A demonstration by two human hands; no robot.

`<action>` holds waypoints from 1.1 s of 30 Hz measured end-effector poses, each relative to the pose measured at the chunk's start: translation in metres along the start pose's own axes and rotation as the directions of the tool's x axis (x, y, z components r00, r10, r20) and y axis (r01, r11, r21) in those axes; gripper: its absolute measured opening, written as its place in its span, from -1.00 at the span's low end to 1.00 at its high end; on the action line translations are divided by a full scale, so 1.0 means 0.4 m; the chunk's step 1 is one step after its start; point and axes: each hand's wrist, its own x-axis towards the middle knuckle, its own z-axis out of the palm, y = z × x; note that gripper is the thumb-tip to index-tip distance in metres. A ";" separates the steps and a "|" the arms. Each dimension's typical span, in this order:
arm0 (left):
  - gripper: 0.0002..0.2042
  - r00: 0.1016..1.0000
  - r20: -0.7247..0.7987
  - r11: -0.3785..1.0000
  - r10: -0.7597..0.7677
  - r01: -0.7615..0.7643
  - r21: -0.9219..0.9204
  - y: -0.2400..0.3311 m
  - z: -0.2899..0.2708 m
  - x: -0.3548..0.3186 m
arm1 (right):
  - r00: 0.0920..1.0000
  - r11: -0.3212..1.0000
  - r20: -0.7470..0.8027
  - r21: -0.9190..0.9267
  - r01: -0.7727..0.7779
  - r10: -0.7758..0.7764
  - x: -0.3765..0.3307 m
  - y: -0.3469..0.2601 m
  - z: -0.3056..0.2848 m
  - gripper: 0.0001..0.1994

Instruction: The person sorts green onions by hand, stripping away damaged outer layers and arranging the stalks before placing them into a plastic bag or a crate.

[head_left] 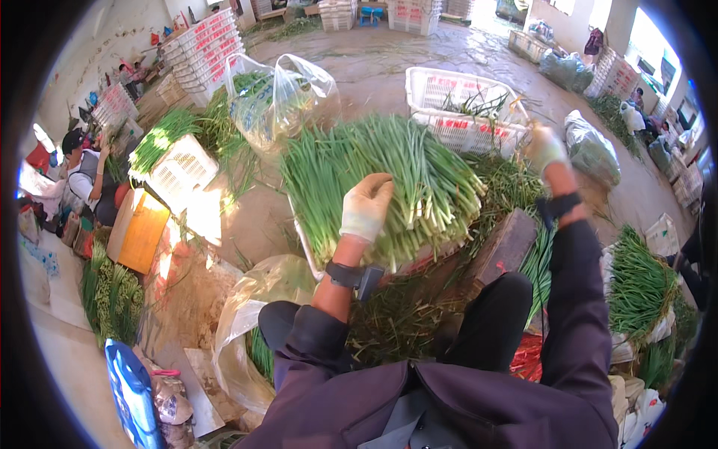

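Concrete floor (389, 67) stretches far ahead, crowded with white crates and bagged greens. The left hand (366, 206), gloved, lies flat with its grip spread on the green onion pile (381, 179) heaped in a crate just ahead. The right hand (544, 147) closes on the rim of the white crate (460, 112); what it pinches is unclear. Sorting seems underway; the piles on every side leave little room to move.

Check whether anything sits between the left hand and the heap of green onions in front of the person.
Nothing visible does. The gloved left hand already rests flat on the heap of green onions. The right hand is off by the white crate.
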 end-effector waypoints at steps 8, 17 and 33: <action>-0.69 0.964 0.117 0.925 0.238 -0.262 0.276 0.015 0.083 0.134 | 0.847 0.691 0.100 0.632 0.351 -0.522 -0.232 -0.370 0.184 -0.34; -0.60 0.830 0.558 0.872 -0.006 -0.269 0.408 -0.114 0.070 0.170 | 0.591 0.261 0.268 0.960 -0.099 -0.761 -0.346 -0.243 -0.112 -0.87; -0.59 0.946 -0.288 0.953 0.146 -0.057 0.296 -0.016 -0.437 -0.248 | 0.994 0.746 -0.110 0.660 0.088 -0.019 -0.298 0.080 0.139 -0.10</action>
